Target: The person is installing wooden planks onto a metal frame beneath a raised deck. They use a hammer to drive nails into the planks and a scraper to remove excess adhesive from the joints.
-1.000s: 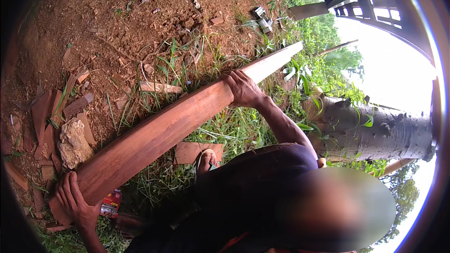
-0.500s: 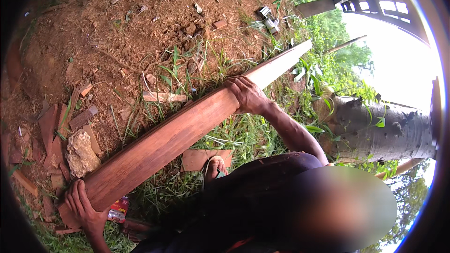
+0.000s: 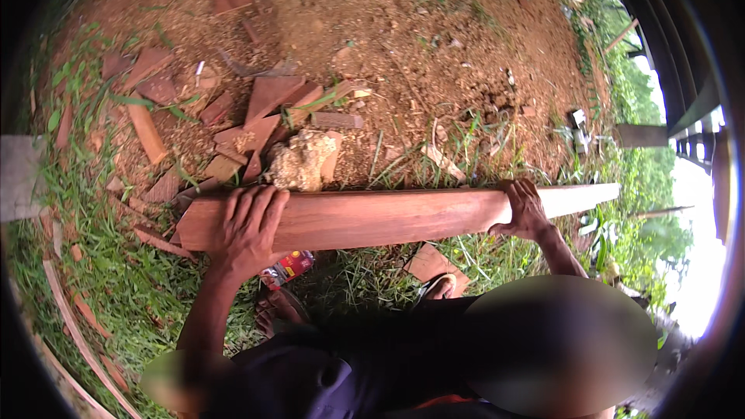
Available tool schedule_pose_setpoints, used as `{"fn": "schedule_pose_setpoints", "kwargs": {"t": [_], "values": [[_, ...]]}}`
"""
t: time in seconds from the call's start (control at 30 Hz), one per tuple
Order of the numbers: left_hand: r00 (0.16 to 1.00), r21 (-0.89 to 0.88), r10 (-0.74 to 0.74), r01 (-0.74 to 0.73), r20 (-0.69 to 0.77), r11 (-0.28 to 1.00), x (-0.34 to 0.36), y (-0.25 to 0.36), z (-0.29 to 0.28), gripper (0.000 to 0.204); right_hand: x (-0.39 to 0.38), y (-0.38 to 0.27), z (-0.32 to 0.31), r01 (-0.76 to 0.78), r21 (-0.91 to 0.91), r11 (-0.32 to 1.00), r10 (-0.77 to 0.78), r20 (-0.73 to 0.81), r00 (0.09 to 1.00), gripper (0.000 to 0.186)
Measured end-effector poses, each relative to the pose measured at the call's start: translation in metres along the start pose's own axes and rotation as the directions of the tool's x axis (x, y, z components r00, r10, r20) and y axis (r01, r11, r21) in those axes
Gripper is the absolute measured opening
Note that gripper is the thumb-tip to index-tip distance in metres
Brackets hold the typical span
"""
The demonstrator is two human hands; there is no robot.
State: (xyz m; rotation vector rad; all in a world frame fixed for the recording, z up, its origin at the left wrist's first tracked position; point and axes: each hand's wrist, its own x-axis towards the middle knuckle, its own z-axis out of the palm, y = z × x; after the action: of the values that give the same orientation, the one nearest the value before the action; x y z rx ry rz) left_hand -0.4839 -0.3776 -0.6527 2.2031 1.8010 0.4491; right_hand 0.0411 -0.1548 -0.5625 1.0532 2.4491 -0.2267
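Note:
A long reddish-brown wooden plank (image 3: pixel 388 217) stretches across the view in front of my body, its far right end bright in the sunlight. Near its left end, my left hand (image 3: pixel 252 225) lies over the face with the fingers curled at the upper edge. My right hand (image 3: pixel 524 209) grips the plank farther right, fingers over the top edge and thumb by the lower one. A pale rough rock (image 3: pixel 303 161) sits against the plank's far side, close to my left hand. Below the plank is a red packet (image 3: pixel 289 268), partly hidden.
Broken reddish wood offcuts (image 3: pixel 272 97) are scattered around the rock. A flat brown board piece (image 3: pixel 434 262) lies in the grass by my foot (image 3: pixel 442 287). Long thin wood strips (image 3: pixel 77 318) rest at lower left. A small metallic tool (image 3: pixel 579 128) is on the ground at far right.
My view has turned left, so the plank now appears nearly level rather than slanted. Both hands still hold it; my left hand appears farther from the plank's left end.

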Motion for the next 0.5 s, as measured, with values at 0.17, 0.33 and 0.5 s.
{"fn": "schedule_pose_setpoints", "kwargs": {"t": [0.17,0.33,0.5], "values": [[1.000,0.060,0.020,-0.020,0.010,0.998,0.000,-0.001,-0.003,0.101,0.077,-0.091,-0.004,0.069,0.217,0.974,-0.071,-0.001,0.997,0.079],[0.996,0.178,0.074,-0.066,-0.040,0.982,-0.003,-0.006,-0.003,0.097,0.099,-0.115,0.005,0.125,0.232,0.965,-0.093,-0.141,0.986,0.080],[0.990,0.202,0.072,-0.046,-0.121,0.978,-0.007,-0.005,0.004,0.057,0.102,-0.133,0.000,0.180,0.317,0.931,-0.090,-0.279,0.956,0.073]]}}
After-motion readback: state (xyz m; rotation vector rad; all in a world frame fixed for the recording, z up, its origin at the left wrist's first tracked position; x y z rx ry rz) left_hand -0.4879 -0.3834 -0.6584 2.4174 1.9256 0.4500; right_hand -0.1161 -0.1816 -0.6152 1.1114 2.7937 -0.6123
